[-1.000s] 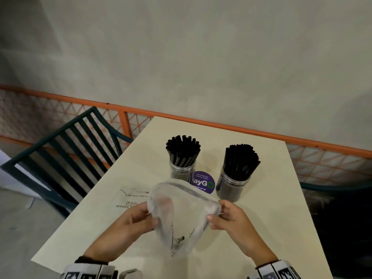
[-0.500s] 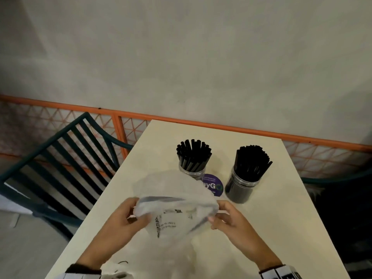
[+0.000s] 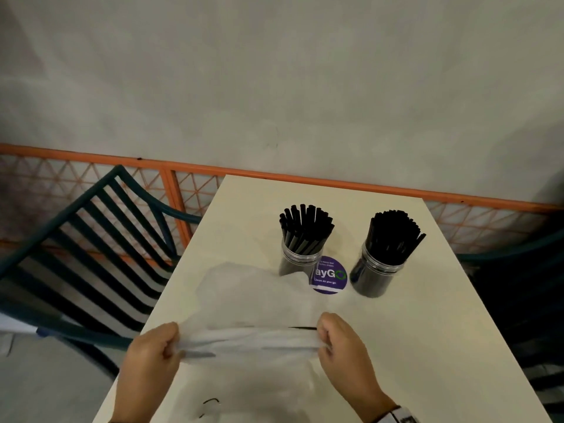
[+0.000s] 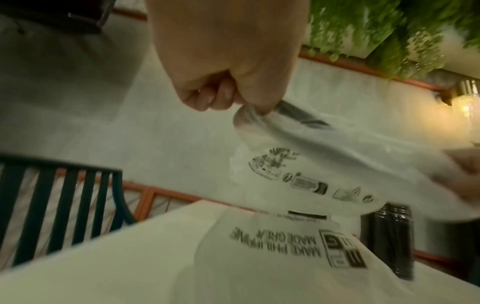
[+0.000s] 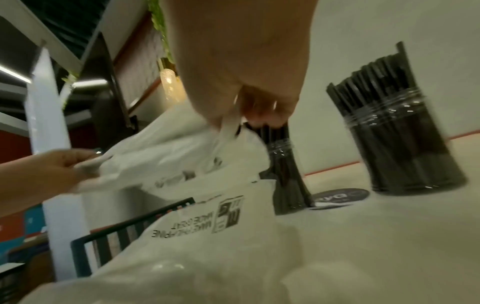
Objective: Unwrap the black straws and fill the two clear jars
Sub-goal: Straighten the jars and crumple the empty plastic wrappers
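Two clear jars stand at the back of the cream table, both packed with upright black straws: the left jar and the right jar. My left hand and right hand each pinch an end of a clear plastic wrapper, pulled taut between them above the table. The wrapper carries black printing and the left hand grips its bunched edge. In the right wrist view the right hand holds the wrapper in front of the left jar.
A second printed plastic wrapper lies flat on the table under my hands. A purple round sticker sits between the jars. A dark green slatted chair stands left of the table, and an orange railing runs behind.
The wrapper, held as an open pouch a second ago, is now stretched flat and taut between both hands, which have moved apart and lower toward me.
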Available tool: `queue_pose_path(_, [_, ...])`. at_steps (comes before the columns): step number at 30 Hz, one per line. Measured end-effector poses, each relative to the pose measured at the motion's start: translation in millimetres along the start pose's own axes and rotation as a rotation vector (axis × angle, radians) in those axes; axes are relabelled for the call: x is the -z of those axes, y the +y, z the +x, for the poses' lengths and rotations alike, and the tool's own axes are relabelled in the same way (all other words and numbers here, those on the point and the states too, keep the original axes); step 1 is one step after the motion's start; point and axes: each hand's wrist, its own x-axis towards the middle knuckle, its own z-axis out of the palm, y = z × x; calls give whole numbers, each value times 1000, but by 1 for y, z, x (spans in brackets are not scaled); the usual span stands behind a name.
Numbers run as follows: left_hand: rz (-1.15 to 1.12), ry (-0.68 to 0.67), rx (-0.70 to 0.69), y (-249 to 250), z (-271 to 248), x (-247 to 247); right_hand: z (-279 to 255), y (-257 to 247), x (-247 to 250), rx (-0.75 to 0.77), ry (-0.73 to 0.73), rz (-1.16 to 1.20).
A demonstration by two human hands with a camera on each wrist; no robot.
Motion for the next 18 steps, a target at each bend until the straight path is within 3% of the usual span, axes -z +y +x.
queue_pose_path(2, [11,-113,28,-18,-9,-12,-8,-2,2,-14,-303,-60])
queue_pose_path(3, [40,-186,14,-24,-12,-16,-12,-5,5,-22,-388,-73])
queue_pose_path(7, [162,-510,63,-43,-19,-28,-7,-21,-20,31,-313,-119])
queue_pose_path(9, [152,-614,126,-36,-21,-19,-4,-17,-52,37,-341,-316])
queue_pose_path(11, [152,-582,86,-31,-29,-18,-4,-6,-87,-84,-493,-438])
queue_pose_path(13, [216,-466,35,-21,-33,-17,-9,10,-122,-47,-513,-508])
queue_pose_path(15, [236,-352,-137,-10,-28,-23,-11,15,-134,-7,-515,-499])
queue_pose_path(18, [248,-413,-366,13,-24,-53,-11,12,-140,-4,-502,-461])
